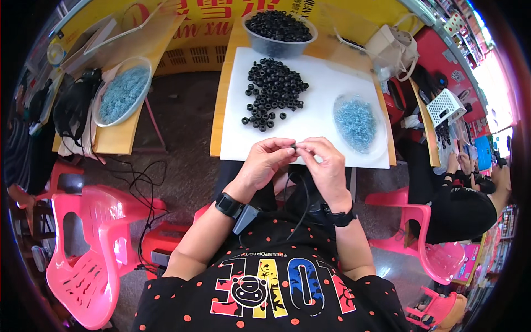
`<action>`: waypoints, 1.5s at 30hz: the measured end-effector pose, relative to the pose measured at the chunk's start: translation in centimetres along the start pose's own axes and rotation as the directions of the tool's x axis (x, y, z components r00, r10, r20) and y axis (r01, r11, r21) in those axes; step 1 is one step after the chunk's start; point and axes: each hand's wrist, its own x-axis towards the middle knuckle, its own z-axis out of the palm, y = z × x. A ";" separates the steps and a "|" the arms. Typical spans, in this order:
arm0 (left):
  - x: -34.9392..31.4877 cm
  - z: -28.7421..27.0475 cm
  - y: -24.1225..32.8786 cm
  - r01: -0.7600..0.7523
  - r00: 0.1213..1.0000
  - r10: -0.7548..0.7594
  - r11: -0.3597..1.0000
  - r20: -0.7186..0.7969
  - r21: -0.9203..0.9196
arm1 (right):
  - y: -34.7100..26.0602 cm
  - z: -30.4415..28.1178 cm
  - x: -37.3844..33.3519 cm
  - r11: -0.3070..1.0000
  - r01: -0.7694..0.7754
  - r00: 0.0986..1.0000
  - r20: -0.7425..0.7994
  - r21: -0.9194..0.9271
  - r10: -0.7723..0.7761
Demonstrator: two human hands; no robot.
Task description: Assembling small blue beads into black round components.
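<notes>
My left hand (259,166) and my right hand (327,169) meet above the near edge of a white board (318,74). The fingertips of both pinch a small dark piece (293,146), mostly covered by the fingers. It resembles the black ring-shaped parts (275,88) heaped loosely on the board just beyond my hands. To the right lies a shallow clear dish of small light-blue pieces (355,124), too fine to name. A clear bowl (282,48) full of more black ring-shaped parts stands at the board's far edge.
On the left table (119,141) sits a white tub of light-blue pieces (123,94) beside a black bag (77,105). Pink plastic chairs (83,271) flank me, and cables (146,182) hang at left. Another person (453,210) works at right, near a white basket (446,107).
</notes>
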 end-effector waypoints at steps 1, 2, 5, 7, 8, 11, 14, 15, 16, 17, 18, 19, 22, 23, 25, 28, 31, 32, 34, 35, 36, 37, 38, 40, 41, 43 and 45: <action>0.1 -0.4 -0.1 -0.012 1.000 0.012 1.000 -0.009 0.015 | 0.6 0.6 -0.2 1.000 0.027 1.000 0.001 -0.012 -0.027; 0.1 -0.4 -0.3 -0.033 0.999 0.032 0.999 -0.039 -0.006 | 0.8 1.0 -0.5 0.998 0.057 0.998 -0.006 -0.023 -0.058; 0.1 -0.7 0.0 -0.012 0.996 0.009 0.999 -0.087 -0.033 | 0.8 1.3 -0.7 0.997 0.041 0.999 0.029 0.061 -0.043; 0.1 -0.2 0.1 0.001 0.994 -0.009 0.997 -0.109 -0.071 | 0.4 0.9 -0.3 0.964 -0.119 0.990 0.103 0.238 0.097; 0.1 0.0 0.2 0.006 0.995 -0.015 0.996 -0.100 -0.091 | 2.2 0.7 0.1 0.960 -0.117 0.990 0.108 0.255 0.092; 0.1 -0.4 0.7 -0.007 0.995 -0.005 0.993 -0.102 -0.116 | 4.7 0.3 2.5 0.938 -0.193 0.979 -0.010 0.289 0.205; 0.2 -0.6 0.8 0.000 0.993 -0.017 0.990 -0.114 -0.141 | 5.4 -0.3 4.8 0.983 -0.179 0.984 -0.003 -0.040 0.179; 0.2 -0.6 0.9 0.004 0.993 -0.022 0.988 -0.120 -0.152 | 5.3 -0.2 5.5 0.981 -0.153 0.987 0.024 -0.116 0.157; 0.2 -0.6 1.0 0.001 0.991 -0.020 0.990 -0.131 -0.143 | 5.4 0.2 6.0 0.984 -0.135 0.990 0.035 -0.115 0.139; 0.2 -0.7 1.0 0.000 0.992 -0.019 0.989 -0.128 -0.147 | 5.9 0.7 6.3 0.986 -0.116 0.991 0.047 -0.115 0.122; 0.2 -0.8 1.1 0.000 0.992 -0.019 0.988 -0.126 -0.151 | 6.4 1.2 6.7 0.988 -0.098 0.993 0.057 -0.116 0.105; 0.2 -0.8 1.1 0.000 0.992 -0.019 0.988 -0.123 -0.155 | 7.2 1.6 7.1 0.982 -0.099 0.993 0.040 -0.159 0.107; 0.0 -0.8 1.4 -0.006 0.993 -0.016 0.984 -0.120 -0.180 | 9.9 2.5 8.0 0.963 -0.102 0.994 0.000 -0.249 0.105; 0.1 -0.9 1.4 0.000 0.992 -0.022 0.983 -0.120 -0.181 | 10.2 2.7 8.1 0.961 -0.103 0.995 -0.015 -0.257 0.103; 0.3 -1.0 1.2 0.012 0.992 -0.034 0.983 -0.120 -0.185 | 10.8 3.0 8.4 0.958 -0.105 0.994 -0.024 -0.266 0.102; 0.2 -1.0 1.4 0.018 0.991 -0.042 0.982 -0.127 -0.186 | 10.5 3.6 8.8 0.953 -0.090 0.996 -0.048 -0.288 0.079; 0.3 -1.0 1.4 0.017 0.991 -0.041 0.982 -0.126 -0.186 | 12.0 3.7 9.5 0.938 -0.066 0.989 -0.148 -0.340 0.016; 0.3 -1.0 1.4 0.018 0.991 -0.042 0.982 -0.126 -0.186 | 12.4 3.8 9.7 0.935 -0.071 0.986 -0.169 -0.348 0.012; 0.4 -1.0 1.3 0.021 0.991 -0.045 0.983 -0.125 -0.184 | 13.3 3.9 9.8 0.928 -0.071 0.989 -0.145 -0.366 0.019; 0.4 -1.1 1.3 0.023 0.991 -0.046 0.983 -0.125 -0.185 | 13.2 4.0 10.0 0.925 -0.062 0.995 -0.098 -0.376 0.027; 0.4 -1.2 1.4 0.024 0.991 -0.048 0.982 -0.126 -0.185 | 13.1 4.1 10.1 0.922 -0.054 0.998 -0.051 -0.384 0.037; 0.4 -1.2 1.4 0.026 0.991 -0.050 0.982 -0.126 -0.185 | 13.1 4.0 10.2 0.929 -0.079 0.997 -0.045 -0.362 0.067; 0.4 -1.2 1.3 0.026 0.991 -0.049 0.983 -0.125 -0.181 | 13.0 3.9 10.2 0.935 -0.105 0.995 -0.038 -0.339 0.098; 0.4 -1.3 1.3 0.025 0.991 -0.047 0.985 -0.122 -0.173 | 12.7 3.7 10.5 0.943 -0.132 0.991 -0.018 -0.304 0.133; 0.4 -1.2 1.3 0.026 0.991 -0.048 0.985 -0.126 -0.172 | 12.6 3.5 10.5 0.946 -0.137 0.990 -0.008 -0.293 0.141; 0.4 -1.1 1.3 0.029 0.990 -0.052 0.985 -0.133 -0.169 | 12.6 3.1 10.5 0.949 -0.115 0.992 0.023 -0.295 0.127; 0.4 -1.0 1.3 0.031 0.990 -0.053 0.986 -0.133 -0.165 | 12.8 2.8 10.7 0.946 -0.060 0.994 0.064 -0.318 0.084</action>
